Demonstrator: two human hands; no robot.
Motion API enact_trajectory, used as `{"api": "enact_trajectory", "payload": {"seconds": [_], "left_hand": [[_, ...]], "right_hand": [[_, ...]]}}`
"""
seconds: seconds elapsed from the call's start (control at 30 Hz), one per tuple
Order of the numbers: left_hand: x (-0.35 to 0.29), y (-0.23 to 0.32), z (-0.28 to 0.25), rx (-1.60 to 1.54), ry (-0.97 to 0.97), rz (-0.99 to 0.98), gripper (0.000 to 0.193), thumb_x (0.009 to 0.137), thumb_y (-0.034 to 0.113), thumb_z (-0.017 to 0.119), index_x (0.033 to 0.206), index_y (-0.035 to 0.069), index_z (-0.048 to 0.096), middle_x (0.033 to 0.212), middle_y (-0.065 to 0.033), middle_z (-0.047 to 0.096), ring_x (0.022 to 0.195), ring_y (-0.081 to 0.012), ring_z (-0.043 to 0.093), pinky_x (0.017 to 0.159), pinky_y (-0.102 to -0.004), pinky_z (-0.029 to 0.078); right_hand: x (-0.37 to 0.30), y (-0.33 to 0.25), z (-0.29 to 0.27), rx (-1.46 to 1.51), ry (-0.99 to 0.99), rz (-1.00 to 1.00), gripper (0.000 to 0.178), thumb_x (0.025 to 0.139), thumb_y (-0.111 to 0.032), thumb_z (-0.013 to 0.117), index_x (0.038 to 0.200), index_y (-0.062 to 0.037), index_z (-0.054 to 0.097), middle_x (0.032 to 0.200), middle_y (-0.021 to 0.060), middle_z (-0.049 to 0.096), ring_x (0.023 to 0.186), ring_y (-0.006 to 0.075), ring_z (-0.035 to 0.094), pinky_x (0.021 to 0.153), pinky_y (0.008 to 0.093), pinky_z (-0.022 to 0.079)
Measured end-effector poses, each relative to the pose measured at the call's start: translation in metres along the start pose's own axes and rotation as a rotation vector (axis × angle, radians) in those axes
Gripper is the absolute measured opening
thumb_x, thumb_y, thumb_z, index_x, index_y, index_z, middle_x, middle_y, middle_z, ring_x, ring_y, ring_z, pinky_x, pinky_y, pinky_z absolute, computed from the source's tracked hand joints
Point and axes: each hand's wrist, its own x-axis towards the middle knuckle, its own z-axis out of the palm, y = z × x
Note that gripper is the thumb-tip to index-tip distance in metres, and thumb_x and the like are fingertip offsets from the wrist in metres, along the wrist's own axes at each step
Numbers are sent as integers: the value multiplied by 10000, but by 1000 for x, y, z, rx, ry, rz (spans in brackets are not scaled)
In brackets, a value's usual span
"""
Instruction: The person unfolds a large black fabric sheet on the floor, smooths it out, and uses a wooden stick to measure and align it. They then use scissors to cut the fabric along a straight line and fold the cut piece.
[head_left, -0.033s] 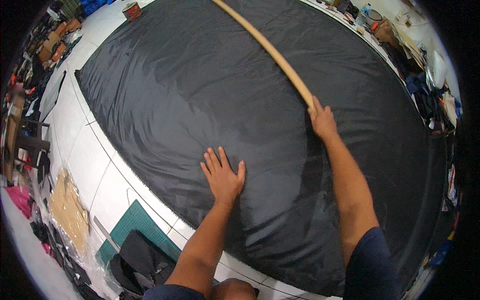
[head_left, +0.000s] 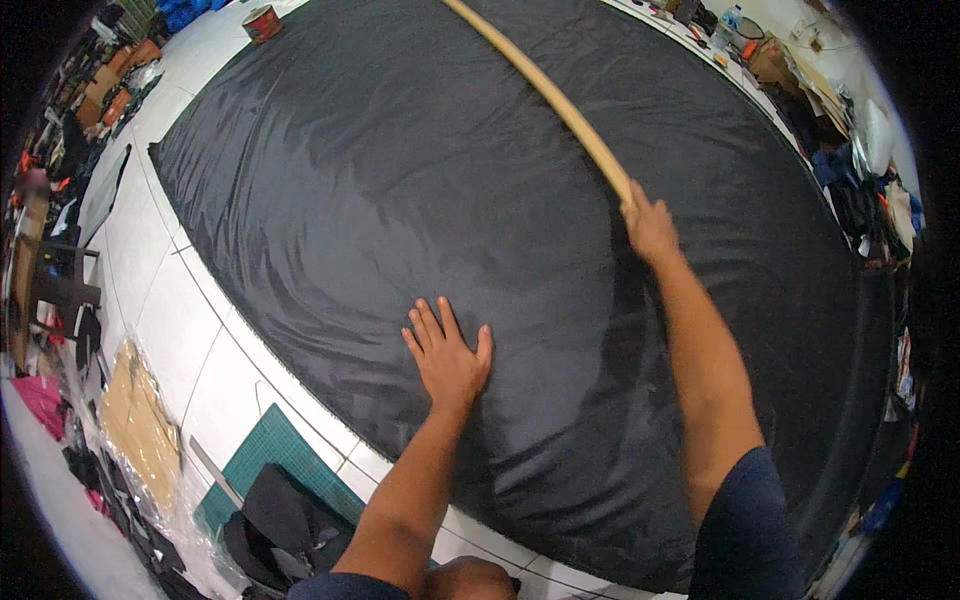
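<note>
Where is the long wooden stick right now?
In the head view, the long pale wooden stick lies across the upper right of the black fabric sheet, its near end gripped by the right hand.

Red round tin (head_left: 263, 22) at fabric's far-left corner

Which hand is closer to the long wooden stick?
Right. The right hand grips the end of the wooden stick; the left hand lies flat on the black cloth, well away from it.

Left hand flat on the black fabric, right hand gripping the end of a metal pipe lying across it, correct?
Not quite: the head view shows a long wooden stick, not a metal pipe. The right hand grips its near end, and the left hand lies flat on the black fabric.
</note>
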Motion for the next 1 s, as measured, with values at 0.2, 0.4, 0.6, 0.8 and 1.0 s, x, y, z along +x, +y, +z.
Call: {"api": "enact_trajectory", "payload": {"seconds": [0.2, 0.4, 0.6, 0.8, 1.0], "left_hand": [[5, -4, -5, -11, -42, -30, 790, 879, 493, 537, 1462, -1, 338, 1538, -275, 226, 1435, -419, 204, 1167, -534, 114], [12, 2, -12, -29, -123, -60, 803, 869, 490, 540, 1470, 2, 321, 1547, -272, 203, 1446, -417, 170, 1171, -537, 86], [24, 3, -15, -25, -195, -106, 822, 855, 481, 549, 1475, 1, 301, 1548, -279, 189, 1443, -429, 162, 1168, -554, 70], [19, -3, -13, -18, -323, -124, 818, 836, 485, 572, 1453, -1, 342, 1534, -297, 203, 1434, -448, 175, 1156, -584, 96], [17, -4, -8, -21, -321, -119, 744, 845, 527, 539, 1396, 32, 464, 1489, -284, 308, 1408, -431, 249, 1125, -613, 171]], "right_hand": [[94, -46, -57, 87, 77, -1, 532, 986, -396, 470, 1473, -214, 356, 1116, 292, 540, 1002, 470, 580, 874, 524, 483], [33, -69, -39, 144, 41, -22, 518, 986, -367, 487, 1472, -229, 371, 995, 243, 508, 891, 425, 569, 800, 506, 489], [27, -130, -12, 135, 6, -116, 499, 967, -350, 530, 1448, -283, 414, 985, 185, 502, 903, 363, 554, 778, 487, 499], [145, -147, 26, -19, -26, -139, 471, 989, -369, 482, 1448, -284, 417, 982, 168, 482, 903, 341, 536, 793, 474, 484], [314, -137, 41, 15, -43, -91, 522, 987, -429, 451, 1484, -325, 328, 1089, 273, 536, 998, 461, 573, 864, 520, 479]]}}
